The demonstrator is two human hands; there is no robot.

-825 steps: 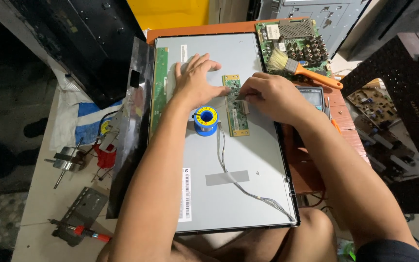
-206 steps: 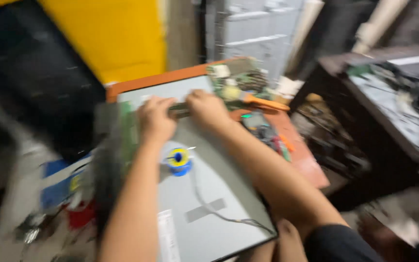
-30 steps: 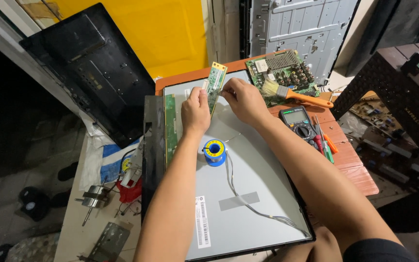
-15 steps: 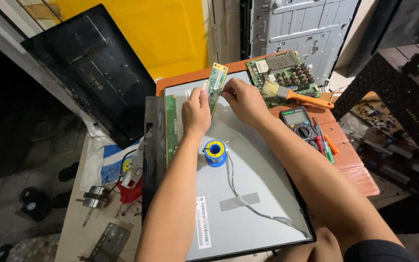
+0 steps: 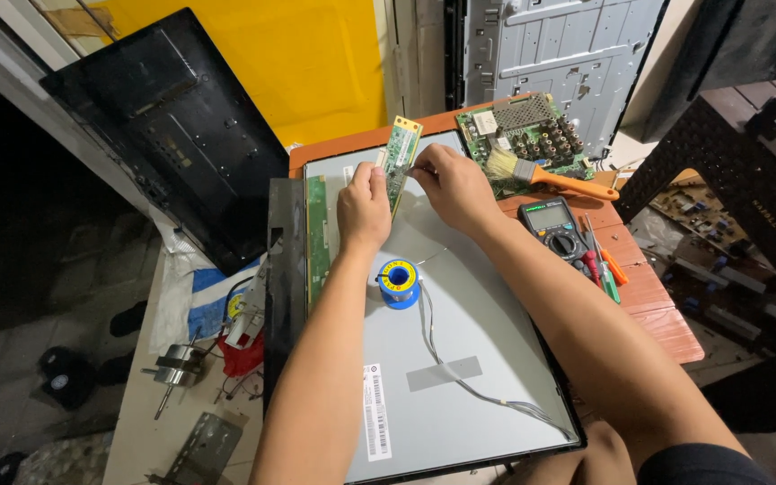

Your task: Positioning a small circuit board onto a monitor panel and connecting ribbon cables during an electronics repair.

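Both hands grip a narrow green circuit strip (image 5: 399,162), raised at 12 o'clock over the grey panel back (image 5: 460,359): the left hand (image 5: 364,205) pinches its lower end, the right hand (image 5: 451,184) its edge. A blue solder spool (image 5: 398,283) sits at 6 o'clock of them.

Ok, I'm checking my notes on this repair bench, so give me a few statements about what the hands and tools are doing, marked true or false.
1. Both hands hold the narrow green circuit board above the grey panel. True: the left hand and right hand both grip it.
2. The blue solder spool lies on the grey panel. True.
3. The orange-handled brush is in the right hand. False: it rests on the large circuit board.
4. The multimeter lies left of the panel. False: it lies to its right, on the orange table.
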